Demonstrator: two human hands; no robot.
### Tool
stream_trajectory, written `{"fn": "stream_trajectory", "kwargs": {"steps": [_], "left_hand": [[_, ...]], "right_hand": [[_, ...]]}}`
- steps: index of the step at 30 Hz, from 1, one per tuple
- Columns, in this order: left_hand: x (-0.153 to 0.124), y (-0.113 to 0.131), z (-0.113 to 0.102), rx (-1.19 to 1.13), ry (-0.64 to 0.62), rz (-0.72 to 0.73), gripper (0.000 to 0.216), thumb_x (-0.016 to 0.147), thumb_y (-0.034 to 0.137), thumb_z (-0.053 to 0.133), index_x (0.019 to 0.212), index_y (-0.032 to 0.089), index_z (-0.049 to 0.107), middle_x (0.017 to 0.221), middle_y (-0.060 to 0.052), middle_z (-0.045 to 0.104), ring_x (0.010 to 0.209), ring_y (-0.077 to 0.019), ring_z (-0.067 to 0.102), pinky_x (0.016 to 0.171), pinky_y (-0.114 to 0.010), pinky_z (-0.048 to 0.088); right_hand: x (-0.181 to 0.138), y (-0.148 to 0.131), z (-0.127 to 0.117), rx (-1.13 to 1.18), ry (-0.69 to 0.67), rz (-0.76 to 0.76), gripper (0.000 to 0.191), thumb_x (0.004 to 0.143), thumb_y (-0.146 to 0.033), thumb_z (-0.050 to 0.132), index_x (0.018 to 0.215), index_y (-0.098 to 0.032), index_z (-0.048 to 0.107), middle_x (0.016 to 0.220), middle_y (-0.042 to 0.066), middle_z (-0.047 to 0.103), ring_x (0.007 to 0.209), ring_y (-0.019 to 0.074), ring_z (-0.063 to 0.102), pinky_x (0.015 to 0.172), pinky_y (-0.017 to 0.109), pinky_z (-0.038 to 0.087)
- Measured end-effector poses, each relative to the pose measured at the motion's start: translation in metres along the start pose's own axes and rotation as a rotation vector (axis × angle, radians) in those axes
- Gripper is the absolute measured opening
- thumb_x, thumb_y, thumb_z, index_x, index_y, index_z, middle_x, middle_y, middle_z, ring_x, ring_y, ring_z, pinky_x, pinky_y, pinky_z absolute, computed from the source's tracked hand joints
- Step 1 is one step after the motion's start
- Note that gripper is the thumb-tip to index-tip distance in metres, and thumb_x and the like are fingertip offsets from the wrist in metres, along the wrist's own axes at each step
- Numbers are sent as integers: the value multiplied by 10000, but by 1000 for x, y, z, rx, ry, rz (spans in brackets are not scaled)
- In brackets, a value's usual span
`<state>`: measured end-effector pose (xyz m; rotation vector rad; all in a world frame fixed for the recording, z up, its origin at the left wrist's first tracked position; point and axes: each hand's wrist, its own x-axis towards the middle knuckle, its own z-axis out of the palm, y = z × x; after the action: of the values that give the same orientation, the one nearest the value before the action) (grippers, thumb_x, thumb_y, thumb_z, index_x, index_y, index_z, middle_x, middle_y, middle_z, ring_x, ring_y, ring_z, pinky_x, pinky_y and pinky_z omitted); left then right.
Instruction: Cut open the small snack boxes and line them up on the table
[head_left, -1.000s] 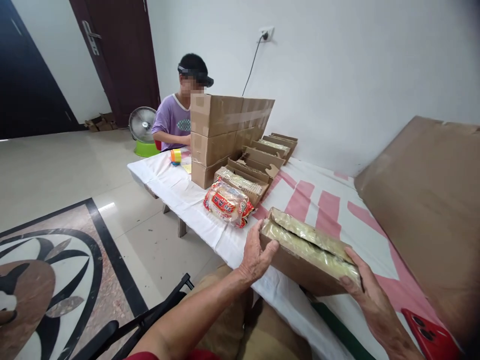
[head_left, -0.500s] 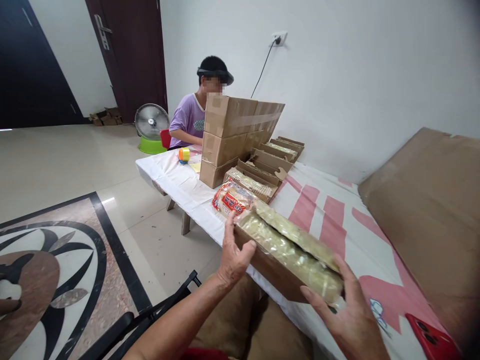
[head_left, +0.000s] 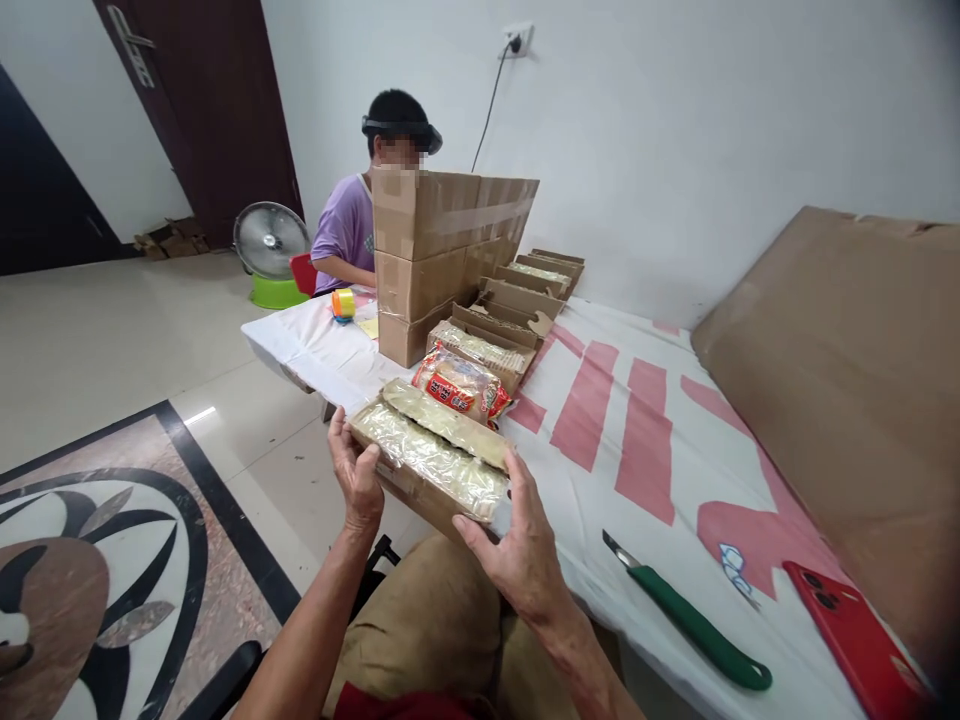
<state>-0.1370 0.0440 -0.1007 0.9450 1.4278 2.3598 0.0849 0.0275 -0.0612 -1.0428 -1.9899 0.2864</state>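
A long cardboard box [head_left: 412, 487], filled with items in clear plastic wrap [head_left: 442, 455], is held at the near edge of the table. My left hand [head_left: 355, 480] grips its left end, thumb on the near side. Around the right end closes my right hand [head_left: 517, 545], its thumb in front and fingers behind. Just beyond the box lies a red and clear snack packet [head_left: 459, 382]. To the right of my right hand, a green-handled knife [head_left: 694, 620] rests on the cloth, blade pointing away.
Several open boxes [head_left: 487, 350] line the table beside a stack of taped cartons [head_left: 435, 260]. A co-worker [head_left: 345, 225] sits behind the stack. A red phone [head_left: 847, 625] lies at the right, near a large cardboard sheet [head_left: 832, 370]. Tape rolls [head_left: 343, 304] sit at the far left.
The view has shifted right and down. Both hands have brought the box left and nearer to me, uncovering the snack packet. The green-handled knife now shows.
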Motion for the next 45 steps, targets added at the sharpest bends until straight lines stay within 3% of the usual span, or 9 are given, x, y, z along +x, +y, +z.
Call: {"fn": "stream_trajectory", "kwargs": {"steps": [6,9,11,17,23,30,45], "left_hand": [[24,-18,6,-34,54,57,765,810,344,573,1534,193,380,1252,-98,634,1205,-273,629,1111,-434,471],[36,-31,13,-11,60,19,795,815,379,599,1542,154,371,1397,-151,589,1346,-322,557,1184,-471,406],[35,-42,15,64,38,-18,784,865,436,593,1554,139,364,1562,-188,474,1490,-336,425,1255,-460,314],[-2,-63,11,354,10,-82,872,966,624,477,1634,136,203,1726,-221,155,1631,-317,130,1324,-469,131],[-35,-59,2,514,-74,-73,887,978,652,462,1635,113,207,1734,-247,77,1642,-335,29,1327,-525,54],[-57,-60,-2,551,-154,-31,828,987,594,507,1638,173,216,1733,-231,115,1637,-336,79,1311,-570,145],[-74,-50,-7,613,-288,74,983,863,500,732,1647,227,206,1742,-198,141,1620,-378,171,1307,-568,225]], "right_hand": [[19,1,14,-23,32,10,943,865,-383,740,1641,-216,232,1620,197,422,1473,372,463,1153,569,477],[30,8,29,-71,20,66,957,832,-362,765,1631,-203,263,1604,211,451,1451,385,490,1083,572,522],[32,15,40,-94,4,104,975,824,-356,770,1638,-213,253,1601,212,461,1442,398,500,1021,572,553],[13,36,58,-75,89,43,1057,886,-357,722,1684,-209,45,1639,208,415,1417,359,534,1027,521,546],[-13,69,72,-22,95,54,996,912,-454,703,1669,-183,116,1553,222,522,1282,345,645,997,504,564],[-29,85,88,0,98,49,824,918,-446,683,1602,-169,315,1473,210,603,1308,350,630,1022,521,550],[-26,84,83,104,77,36,795,914,-389,682,1598,-181,334,1484,203,592,1334,346,608,1019,512,554]]}}
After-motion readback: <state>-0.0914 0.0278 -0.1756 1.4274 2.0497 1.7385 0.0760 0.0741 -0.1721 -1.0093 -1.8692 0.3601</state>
